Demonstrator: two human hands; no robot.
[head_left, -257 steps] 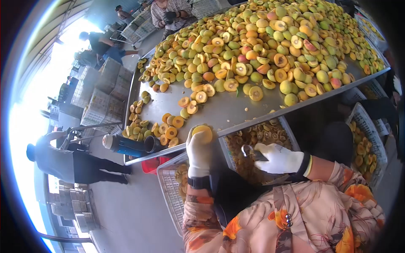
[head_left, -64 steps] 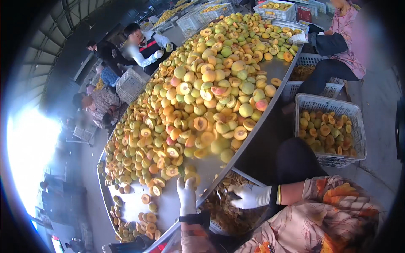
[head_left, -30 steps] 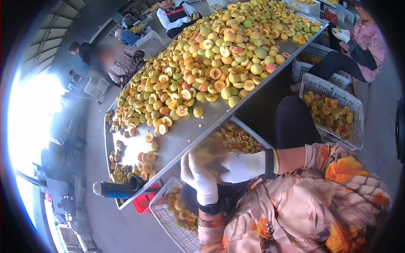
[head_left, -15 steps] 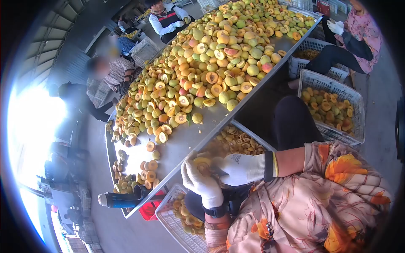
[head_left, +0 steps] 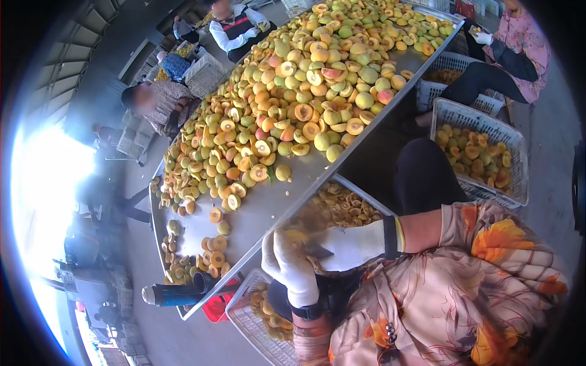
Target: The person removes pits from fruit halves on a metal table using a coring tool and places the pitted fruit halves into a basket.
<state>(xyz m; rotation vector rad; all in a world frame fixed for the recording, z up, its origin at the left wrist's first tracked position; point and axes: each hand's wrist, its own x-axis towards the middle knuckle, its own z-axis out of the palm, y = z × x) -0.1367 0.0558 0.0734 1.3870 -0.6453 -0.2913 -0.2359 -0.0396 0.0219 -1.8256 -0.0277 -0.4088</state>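
While the gloved left hand [head_left: 290, 268] clasps a fruit [head_left: 295, 236], the right hand [head_left: 351, 246] meets it, closed on a dark tool [head_left: 318, 251]. Yellow-orange, blurred and partly hidden, the fruit sits between them, just off the metal table's [head_left: 262, 207] near edge.

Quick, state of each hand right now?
Left hand: closed around a piece of fruit.
Right hand: closed on a dark object, too blurred to identify.

A blue flask [head_left: 174, 296] and a dark cup [head_left: 202, 282] are at the near left corner of the worktop [head_left: 256, 210], a red container [head_left: 215, 309] shows below, and a person in pink [head_left: 524, 49] sits by the right corner.
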